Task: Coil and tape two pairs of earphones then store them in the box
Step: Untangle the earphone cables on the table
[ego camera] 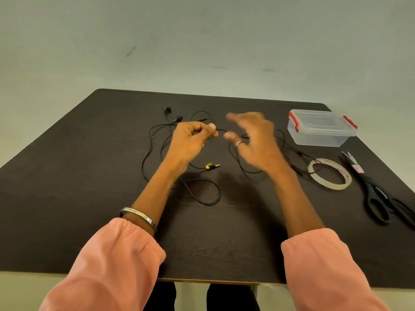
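Observation:
Black earphone cables (202, 196) lie tangled across the middle of the dark table (67, 171). Two earbuds (173, 114) rest at the far left, and a jack with a yellow tag (212, 166) lies between my wrists. My left hand (190, 142) has its fingers curled and pinches a cable strand above the table. My right hand (253, 140) is blurred, fingers spread, and its thumb and a finger touch the same strand; whether it grips it is unclear. The clear box with red clips (321, 129) stands lidded at the far right. A tape roll (329, 173) lies near it.
Black scissors (379, 194) lie at the right edge, beside the tape roll. A second cable loops over the tape roll's left side. A pale wall rises behind the table's far edge. Bare tabletop stretches in front of my sleeves.

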{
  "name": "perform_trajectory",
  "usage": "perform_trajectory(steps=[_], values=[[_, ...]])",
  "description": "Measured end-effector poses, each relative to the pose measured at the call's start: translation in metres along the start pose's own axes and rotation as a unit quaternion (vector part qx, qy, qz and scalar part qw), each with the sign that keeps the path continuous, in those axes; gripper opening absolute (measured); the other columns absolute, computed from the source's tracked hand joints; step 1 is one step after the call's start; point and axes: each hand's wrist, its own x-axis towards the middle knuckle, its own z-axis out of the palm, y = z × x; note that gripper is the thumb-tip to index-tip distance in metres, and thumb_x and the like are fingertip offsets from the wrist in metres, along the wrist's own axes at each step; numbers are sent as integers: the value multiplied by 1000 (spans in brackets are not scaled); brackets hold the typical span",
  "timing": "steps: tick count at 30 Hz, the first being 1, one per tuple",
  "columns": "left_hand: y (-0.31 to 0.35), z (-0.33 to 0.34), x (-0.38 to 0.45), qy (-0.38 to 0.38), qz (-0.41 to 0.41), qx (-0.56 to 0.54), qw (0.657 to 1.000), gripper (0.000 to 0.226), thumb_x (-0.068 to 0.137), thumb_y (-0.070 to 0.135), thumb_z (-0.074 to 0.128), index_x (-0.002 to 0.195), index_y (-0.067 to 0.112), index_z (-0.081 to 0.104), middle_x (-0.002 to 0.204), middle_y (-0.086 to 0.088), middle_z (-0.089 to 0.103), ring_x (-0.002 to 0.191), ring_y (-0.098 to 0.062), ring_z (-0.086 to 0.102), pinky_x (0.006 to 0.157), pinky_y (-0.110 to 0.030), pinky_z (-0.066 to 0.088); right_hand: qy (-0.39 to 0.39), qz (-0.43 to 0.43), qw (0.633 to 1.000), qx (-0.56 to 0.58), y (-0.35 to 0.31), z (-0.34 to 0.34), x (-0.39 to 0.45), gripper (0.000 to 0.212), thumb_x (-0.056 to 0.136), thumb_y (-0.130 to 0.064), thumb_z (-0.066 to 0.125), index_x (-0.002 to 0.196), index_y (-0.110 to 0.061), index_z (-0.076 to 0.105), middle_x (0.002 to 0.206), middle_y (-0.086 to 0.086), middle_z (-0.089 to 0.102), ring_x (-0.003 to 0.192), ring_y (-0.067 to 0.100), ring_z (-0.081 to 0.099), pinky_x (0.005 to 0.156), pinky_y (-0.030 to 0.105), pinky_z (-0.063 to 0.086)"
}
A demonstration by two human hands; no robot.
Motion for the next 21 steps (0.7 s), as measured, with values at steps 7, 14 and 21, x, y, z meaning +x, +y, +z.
perform_trajectory(steps=[7,14,21], values=[[-1,-6,2,-97,-84,-22,991,35,97,34,55,79,10,73,45,6,39,39,-7,24,40,-19,19,33,62,979,189,3,8,-2,18,95,-9,53,98,-7,71,64,-9,63,57,-1,59,57,20,48],[0,-8,3,-184,-167,-236,940,30,103,12,39,99,-1,65,56,2,44,43,-5,28,42,-19,23,101,131,972,168,20,7,-3,21,95,-3,51,98,-5,72,67,-2,63,63,-3,58,63,4,42],[3,-9,0,-237,-128,-368,890,36,97,-8,33,128,-6,51,81,-1,62,63,-8,52,58,-18,47,73,149,979,120,25,16,-4,20,95,-6,50,97,-5,70,80,-1,68,71,13,63,67,28,54]])
